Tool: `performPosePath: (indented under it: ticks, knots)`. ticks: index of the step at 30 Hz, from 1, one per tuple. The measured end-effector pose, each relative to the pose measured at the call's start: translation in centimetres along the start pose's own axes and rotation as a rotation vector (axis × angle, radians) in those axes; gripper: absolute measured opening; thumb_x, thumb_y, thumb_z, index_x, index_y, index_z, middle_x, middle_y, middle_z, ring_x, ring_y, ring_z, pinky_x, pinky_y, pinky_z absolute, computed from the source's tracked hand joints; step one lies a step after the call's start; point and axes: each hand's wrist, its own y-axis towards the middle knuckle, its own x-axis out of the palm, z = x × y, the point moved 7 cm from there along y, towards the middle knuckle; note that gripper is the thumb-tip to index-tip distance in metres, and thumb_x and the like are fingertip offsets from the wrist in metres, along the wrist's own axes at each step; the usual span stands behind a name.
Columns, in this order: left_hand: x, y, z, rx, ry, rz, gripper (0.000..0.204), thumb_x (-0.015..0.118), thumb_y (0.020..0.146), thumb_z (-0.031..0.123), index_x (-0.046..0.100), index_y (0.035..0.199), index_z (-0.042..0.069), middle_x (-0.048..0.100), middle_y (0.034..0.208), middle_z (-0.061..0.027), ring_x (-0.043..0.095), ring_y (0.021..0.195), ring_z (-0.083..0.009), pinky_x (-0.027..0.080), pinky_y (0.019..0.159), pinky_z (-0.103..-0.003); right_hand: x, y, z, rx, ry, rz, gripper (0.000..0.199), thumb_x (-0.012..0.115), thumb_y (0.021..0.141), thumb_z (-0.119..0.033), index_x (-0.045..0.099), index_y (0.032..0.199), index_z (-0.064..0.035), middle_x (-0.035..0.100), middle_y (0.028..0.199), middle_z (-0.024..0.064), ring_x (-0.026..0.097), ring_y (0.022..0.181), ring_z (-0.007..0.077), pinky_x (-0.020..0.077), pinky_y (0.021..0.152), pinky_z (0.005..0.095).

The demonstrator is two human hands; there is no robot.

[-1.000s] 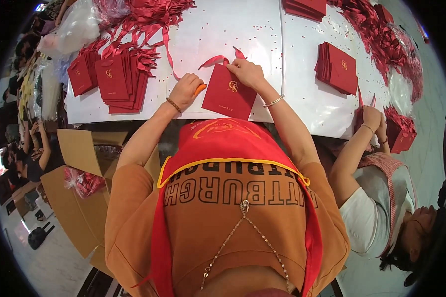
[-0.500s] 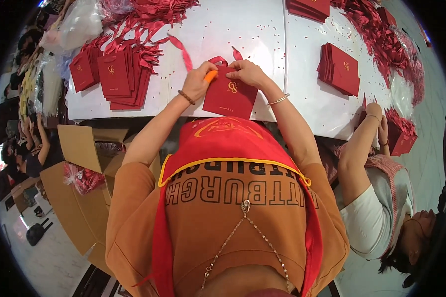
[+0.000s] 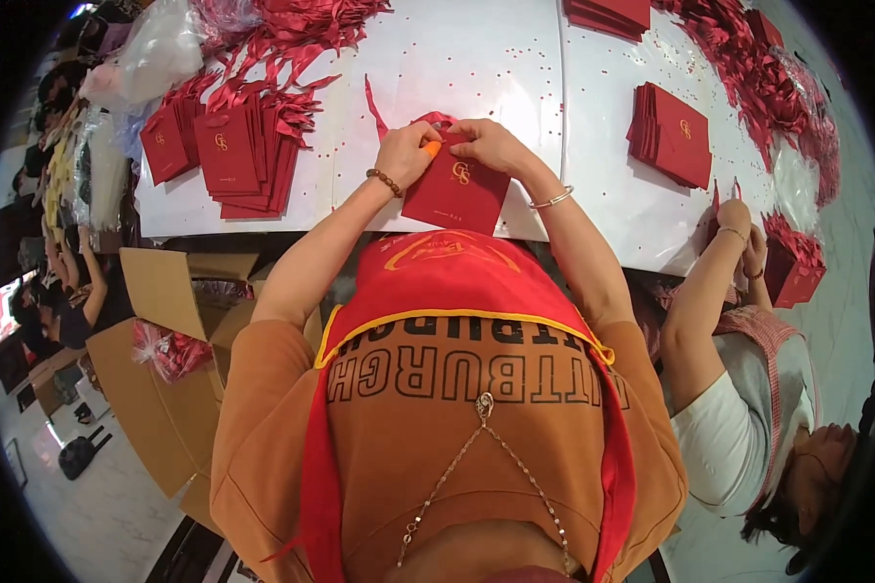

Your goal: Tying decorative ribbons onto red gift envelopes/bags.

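A red paper gift bag (image 3: 454,202) with a gold emblem lies flat at the table's near edge in front of me. My left hand (image 3: 404,158) is closed at its top left corner, pinching a red ribbon (image 3: 373,105) whose loose end sticks out beyond the fingers. Something orange (image 3: 432,149) shows at the left thumb; whether it is worn or held I cannot tell. With closed fingers, my right hand (image 3: 490,146) grips the bag's top edge near the middle. More red ribbon (image 3: 436,119) loops between the hands, its fixing hidden by the fingers.
Stacks of red bags (image 3: 231,155) stand at left beside heaped ribbons (image 3: 297,34). Another bag stack (image 3: 673,136) lies to the right. Small red dots speckle the white table (image 3: 476,73). An open cardboard box (image 3: 160,291) stands lower left. A co-worker (image 3: 739,408) works at right.
My left hand has moved right, closer to my right hand, along the bag's top. The ribbon's loose end has swung right and stands more upright.
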Motion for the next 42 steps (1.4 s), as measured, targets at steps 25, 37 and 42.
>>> performPosePath:
  ticks: [25, 37, 42]
  knots:
    - [0.6, 4.5, -0.8, 0.344, 0.319, -0.807, 0.021, 0.058, 0.073, 0.027, 0.063, 0.073, 0.007, 0.060, 0.064, -0.0090, 0.059, 0.072, -0.0254, 0.043, 0.058, -0.030, 1.0, -5.5, -8.5, -0.304, -0.738, 0.323, 0.021, 0.067, 0.074, -0.029, 0.058, 0.085, -0.0139, 0.062, 0.069, 0.0021, 0.057, 0.071, 0.0192, 0.0306, 0.070, 0.0361]
    - [1.6, 4.9, -1.2, -0.226, 0.050, -0.691, 0.017, 0.059, 0.072, 0.021, 0.062, 0.068, 0.004, 0.050, 0.055, -0.0025, 0.047, 0.057, -0.0103, 0.040, 0.052, -0.029, 2.2, -5.9, -9.0, -0.483, -0.592, 0.309, 0.017, 0.064, 0.076, -0.026, 0.060, 0.089, -0.0160, 0.061, 0.069, 0.0017, 0.057, 0.071, 0.0201, 0.0315, 0.071, 0.0363]
    - [-6.9, 6.5, -1.2, -0.048, 0.673, 0.299, 0.031, 0.060, 0.077, 0.035, 0.061, 0.083, 0.005, 0.060, 0.089, -0.0123, 0.059, 0.078, -0.0248, 0.046, 0.068, -0.035, 0.8, -5.8, -6.5, -0.445, -0.772, 0.566, 0.029, 0.067, 0.072, -0.026, 0.060, 0.098, -0.0191, 0.057, 0.087, -0.0007, 0.052, 0.085, 0.0196, 0.0308, 0.070, 0.0389]
